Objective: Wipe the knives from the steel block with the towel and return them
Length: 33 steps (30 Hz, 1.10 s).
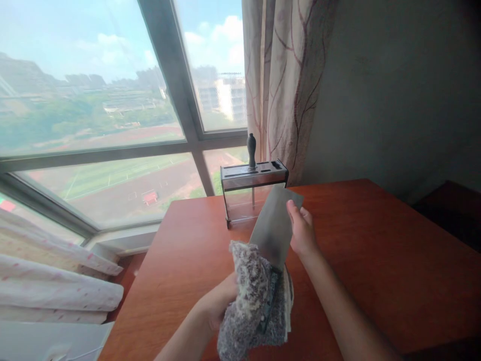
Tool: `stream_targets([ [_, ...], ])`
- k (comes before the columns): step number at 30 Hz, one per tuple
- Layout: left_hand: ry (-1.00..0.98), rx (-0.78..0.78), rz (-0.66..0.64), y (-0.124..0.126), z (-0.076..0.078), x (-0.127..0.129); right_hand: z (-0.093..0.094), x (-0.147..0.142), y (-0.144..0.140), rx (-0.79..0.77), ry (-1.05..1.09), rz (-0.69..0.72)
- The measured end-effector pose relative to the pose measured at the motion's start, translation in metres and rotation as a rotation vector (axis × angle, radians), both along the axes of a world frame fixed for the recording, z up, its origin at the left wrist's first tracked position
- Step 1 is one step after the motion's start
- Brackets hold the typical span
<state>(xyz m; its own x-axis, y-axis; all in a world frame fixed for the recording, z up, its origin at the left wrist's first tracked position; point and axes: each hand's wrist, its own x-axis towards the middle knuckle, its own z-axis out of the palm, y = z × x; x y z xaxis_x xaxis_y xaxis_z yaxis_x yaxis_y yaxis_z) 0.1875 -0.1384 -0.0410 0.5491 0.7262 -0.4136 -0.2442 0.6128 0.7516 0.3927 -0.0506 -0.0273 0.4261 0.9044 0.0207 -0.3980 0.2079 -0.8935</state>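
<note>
Right fingers [294, 209] pinch a cleaver [273, 220]; fuzzy towel [248, 291] hides left hand's [221, 298], so can't tell. Knife holder's [240, 171] by tabletop's [361, 230] far edge.

Saw a reddish-brown wooden table [394, 250], a grey-framed window [173, 65] with a green sports field [120, 175] and a pale building [231, 98] beyond, a branch-patterned curtain [287, 75] beside a dim wall [387, 90], and pink-spotted fabric [56, 288] at lower left.
</note>
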Motion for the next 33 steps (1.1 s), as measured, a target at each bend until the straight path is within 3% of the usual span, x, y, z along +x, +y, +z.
stream_targets([
  [3, 0.029, -0.005, -0.137, 0.004, 0.006, 0.01, -0.001, 0.003, -0.001, -0.003, -0.065, -0.025],
  [10, 0.11, 0.188, -0.174, 0.005, 0.01, 0.02, 0.007, 0.008, -0.004, 0.029, -0.185, -0.124],
  [18, 0.455, 0.529, -0.04, 0.001, 0.02, 0.016, 0.011, 0.021, -0.006, 0.023, -0.265, -0.297],
  [22, 0.487, 0.713, 0.052, -0.002, 0.02, 0.016, 0.012, 0.023, -0.008, 0.013, -0.31, -0.415],
  [27, 0.43, 0.542, 0.201, 0.001, 0.013, 0.016, 0.016, 0.017, -0.01, 0.06, -0.116, -0.394],
  [33, 0.273, 0.225, 0.401, 0.01, -0.013, 0.014, 0.02, 0.011, -0.011, 0.091, 0.008, -0.425],
])
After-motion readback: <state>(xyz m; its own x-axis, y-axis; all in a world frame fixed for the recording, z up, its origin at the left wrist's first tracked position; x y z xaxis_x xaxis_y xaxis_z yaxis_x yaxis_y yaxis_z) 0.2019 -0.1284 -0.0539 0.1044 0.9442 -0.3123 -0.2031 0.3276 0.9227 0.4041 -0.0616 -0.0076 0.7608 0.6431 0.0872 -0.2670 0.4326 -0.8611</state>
